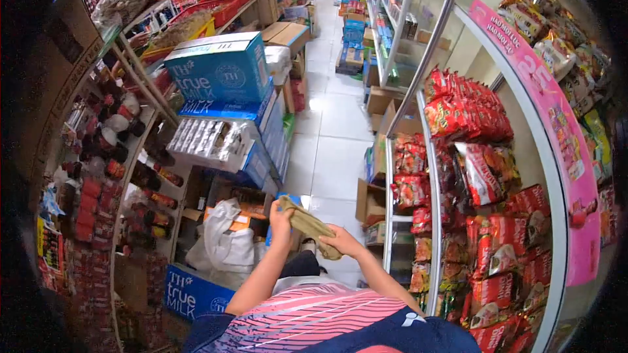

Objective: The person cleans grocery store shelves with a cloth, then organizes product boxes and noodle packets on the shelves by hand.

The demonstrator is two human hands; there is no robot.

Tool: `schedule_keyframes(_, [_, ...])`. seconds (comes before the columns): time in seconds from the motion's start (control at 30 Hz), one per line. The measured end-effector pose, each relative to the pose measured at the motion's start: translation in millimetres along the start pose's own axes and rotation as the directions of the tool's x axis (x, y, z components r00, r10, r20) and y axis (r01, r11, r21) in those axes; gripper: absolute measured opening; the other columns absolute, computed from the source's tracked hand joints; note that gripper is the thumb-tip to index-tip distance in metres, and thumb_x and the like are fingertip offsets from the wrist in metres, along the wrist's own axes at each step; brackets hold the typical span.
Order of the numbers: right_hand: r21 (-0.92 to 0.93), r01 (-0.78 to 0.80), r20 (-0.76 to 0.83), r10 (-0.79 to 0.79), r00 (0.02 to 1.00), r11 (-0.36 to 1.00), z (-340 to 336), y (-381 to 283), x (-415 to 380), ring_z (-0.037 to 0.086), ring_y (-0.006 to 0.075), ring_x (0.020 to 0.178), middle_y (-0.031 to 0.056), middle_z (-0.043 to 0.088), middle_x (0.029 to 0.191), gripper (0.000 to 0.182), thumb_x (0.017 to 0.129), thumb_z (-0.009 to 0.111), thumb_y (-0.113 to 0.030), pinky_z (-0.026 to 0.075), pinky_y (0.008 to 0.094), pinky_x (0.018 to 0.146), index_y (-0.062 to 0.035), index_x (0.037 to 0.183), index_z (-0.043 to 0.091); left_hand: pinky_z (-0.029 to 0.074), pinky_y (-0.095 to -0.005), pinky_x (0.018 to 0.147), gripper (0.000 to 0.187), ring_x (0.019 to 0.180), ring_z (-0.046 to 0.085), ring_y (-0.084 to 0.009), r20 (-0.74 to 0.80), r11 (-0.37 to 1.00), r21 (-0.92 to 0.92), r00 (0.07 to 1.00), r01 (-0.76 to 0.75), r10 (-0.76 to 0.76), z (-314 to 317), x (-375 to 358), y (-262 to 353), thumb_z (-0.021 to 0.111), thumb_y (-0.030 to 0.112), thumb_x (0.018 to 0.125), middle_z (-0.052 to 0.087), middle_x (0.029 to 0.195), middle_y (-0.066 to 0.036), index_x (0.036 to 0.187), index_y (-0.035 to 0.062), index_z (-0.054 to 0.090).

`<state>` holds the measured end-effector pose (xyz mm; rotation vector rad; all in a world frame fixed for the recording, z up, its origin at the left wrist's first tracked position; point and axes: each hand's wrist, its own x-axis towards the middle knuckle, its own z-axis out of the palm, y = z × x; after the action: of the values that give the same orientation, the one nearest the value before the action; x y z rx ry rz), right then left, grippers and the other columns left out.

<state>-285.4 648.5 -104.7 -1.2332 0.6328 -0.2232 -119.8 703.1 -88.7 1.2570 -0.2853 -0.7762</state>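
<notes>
A folded olive-brown cloth [309,223] stretches between my two hands in front of my body. My left hand [281,218] grips its upper left end, fingers closed round it. At the lower right end, my right hand [341,242] is closed on the same cloth. Part of the cloth hangs below my right hand. Left of my left hand, a white plastic bag [226,238] lies on an open carton of goods.
Blue milk cartons [219,72] are stacked on the left, beside shelves of bottles [157,199]. Red noodle packets [471,111] fill the metal-framed shelves on the right. Between them, a white-tiled aisle [320,150] runs ahead. An open cardboard box [371,201] juts out at right.
</notes>
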Motion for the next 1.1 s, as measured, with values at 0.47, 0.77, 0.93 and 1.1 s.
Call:
schedule_keyframes(0.47, [-0.389,0.230,0.215,-0.155,0.964,0.892,-99,-153,184,0.055,0.0173,0.081,0.0088,0.059,0.089,0.032,0.073,0.058,-0.008,0.044,0.0294,0.073,-0.0042,0.104,0.055,0.038,-0.0316,0.089,0.075,0.103,0.048,-0.0210,0.428,0.887,0.461,0.876,0.003,-0.225,-21,169,5,0.065,0.001,0.067,0.050,0.107,-0.012,0.132,0.0117,0.030])
schedule_keyframes(0.77, [-0.232,0.341,0.170,-0.308,0.936,0.911,-136,-237,308,0.056,0.0197,0.085,0.0120,0.057,0.091,0.039,0.069,0.058,-0.010,0.043,0.0287,0.078,-0.0021,0.106,0.053,0.034,-0.0327,0.094,0.082,0.110,0.042,-0.0230,0.321,0.877,0.326,0.914,-0.353,0.249,151,270,49,0.066,0.005,0.068,0.040,0.122,-0.014,0.135,0.0060,0.018])
schedule_keyframes(0.93, [-0.384,0.651,0.442,-0.489,0.752,0.654,-114,-314,339,0.045,0.0310,0.106,0.0161,0.045,0.112,0.044,0.072,0.062,-0.020,0.037,0.0352,0.088,-0.0053,0.112,0.050,0.036,-0.0314,0.090,0.056,0.103,0.049,-0.0234,-0.108,0.838,0.407,0.892,-0.363,0.438,139,308,105,0.049,-0.010,0.067,0.052,0.107,-0.012,0.120,0.0048,0.045])
schedule_keyframes(1.1, [-0.346,0.811,0.608,-0.545,0.577,0.472,-111,-359,423,0.043,0.0306,0.107,0.0148,0.044,0.114,0.039,0.070,0.063,-0.017,0.036,0.0370,0.089,-0.0065,0.106,0.053,0.035,-0.0337,0.088,0.037,0.099,0.041,-0.0242,-0.284,0.420,0.765,0.328,-0.488,0.901,91,345,202,0.056,-0.004,0.070,0.038,0.102,-0.010,0.104,0.0105,0.054])
